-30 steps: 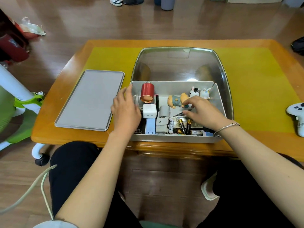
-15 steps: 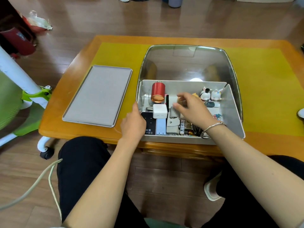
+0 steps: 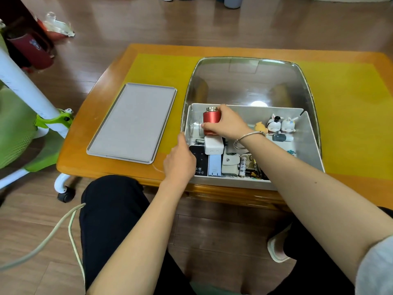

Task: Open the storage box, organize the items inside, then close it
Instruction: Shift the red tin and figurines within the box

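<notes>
Head view. Storage box (image 3: 306,133): white, open, at the table's (image 3: 102,167) near edge, inside a clear tray (image 3: 244,81); its grey lid (image 3: 131,122) lies flat well to the left. Right hand (image 3: 225,123): fingers curled round the upright red canister (image 3: 209,121) in the box's far-left corner; figurines (image 3: 280,124) stand beyond the wrist. Left hand (image 3: 179,159): rests on the box's left wall, grip probably loose, cannot tell. Chargers and batteries (image 3: 248,167) fill the near half.
</notes>
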A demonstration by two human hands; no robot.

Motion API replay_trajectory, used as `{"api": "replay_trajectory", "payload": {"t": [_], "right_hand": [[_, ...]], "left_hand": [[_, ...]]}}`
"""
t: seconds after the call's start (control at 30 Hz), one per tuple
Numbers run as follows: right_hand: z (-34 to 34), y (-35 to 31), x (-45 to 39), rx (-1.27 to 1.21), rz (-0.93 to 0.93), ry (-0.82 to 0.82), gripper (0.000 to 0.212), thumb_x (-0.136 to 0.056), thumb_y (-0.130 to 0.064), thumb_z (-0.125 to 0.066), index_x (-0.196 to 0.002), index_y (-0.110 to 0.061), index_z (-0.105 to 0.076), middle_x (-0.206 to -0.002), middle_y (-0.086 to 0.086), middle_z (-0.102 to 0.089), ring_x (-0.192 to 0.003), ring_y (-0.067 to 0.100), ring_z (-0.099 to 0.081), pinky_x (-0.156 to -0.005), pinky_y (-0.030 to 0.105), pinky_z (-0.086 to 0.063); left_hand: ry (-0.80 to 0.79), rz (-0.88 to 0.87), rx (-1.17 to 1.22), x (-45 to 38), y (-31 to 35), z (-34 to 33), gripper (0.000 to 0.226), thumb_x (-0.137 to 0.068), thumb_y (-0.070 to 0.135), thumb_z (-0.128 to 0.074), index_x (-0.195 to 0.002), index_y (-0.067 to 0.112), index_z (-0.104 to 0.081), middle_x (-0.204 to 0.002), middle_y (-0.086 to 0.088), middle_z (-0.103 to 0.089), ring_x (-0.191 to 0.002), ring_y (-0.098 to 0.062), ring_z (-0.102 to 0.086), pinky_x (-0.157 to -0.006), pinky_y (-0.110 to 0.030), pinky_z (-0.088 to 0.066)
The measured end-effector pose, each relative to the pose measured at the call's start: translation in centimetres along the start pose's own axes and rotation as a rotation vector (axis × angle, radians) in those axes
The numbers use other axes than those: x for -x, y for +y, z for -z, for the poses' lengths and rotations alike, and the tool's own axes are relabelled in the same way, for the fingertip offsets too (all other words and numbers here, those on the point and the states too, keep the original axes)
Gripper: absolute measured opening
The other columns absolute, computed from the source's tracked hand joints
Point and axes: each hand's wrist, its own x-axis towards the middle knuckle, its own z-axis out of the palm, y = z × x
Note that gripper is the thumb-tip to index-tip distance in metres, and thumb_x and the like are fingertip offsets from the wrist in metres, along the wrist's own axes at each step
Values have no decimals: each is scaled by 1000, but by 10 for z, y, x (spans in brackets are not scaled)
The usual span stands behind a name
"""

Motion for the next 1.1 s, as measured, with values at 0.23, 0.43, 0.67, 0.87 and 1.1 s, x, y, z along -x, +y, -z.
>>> {"api": "replay_trajectory", "payload": {"t": [0.23,0.43,0.67,0.87,1.1], "right_hand": [[43,27,26,-348,35,270,51,-73,-28,-79,-110,-23,-44,-99,-10,-55,-86,-1,-54,-64,7,-41],[58,61,47,-376,43,440,43,-76,-24,-76,-109,-21,-49,-92,-17,-53,-78,-8,-55,-62,-1,-41],[56,82,49,-416,27,485,46,-81,-35,-71,-118,-17,-52,-100,-5,-58,-84,-2,-56,-65,3,-44],[48,91,44,-409,22,482,39,-79,-34,-73,-111,-22,-55,-96,-8,-60,-83,-2,-57,-68,7,-45],[47,96,41,-444,6,532,44,-78,-35,-73,-116,-23,-53,-102,-7,-58,-86,-4,-55,-65,0,-41]], "left_hand": [[79,-114,78,2,0,3,62,-93,9,-54,-147,17,-26,-146,-6,-39,-134,-25,-35,-107,-41,-34],[180,-435,10,6,30,6,52,-90,11,-57,-139,13,-40,-146,-7,-38,-135,-24,-30,-111,-37,-28],[-4,-414,-59,-54,72,-1,33,-96,23,-53,-126,10,-49,-125,-11,-57,-116,-28,-52,-95,-38,-45],[-85,-277,-523,-86,97,-19,52,-93,44,-53,-128,6,-47,-131,-17,-54,-123,-34,-47,-98,-39,-38],[-137,-359,-605,-85,96,-26,60,-87,63,-48,-124,15,-47,-130,-15,-51,-125,-31,-37,-99,-42,-29]]}}
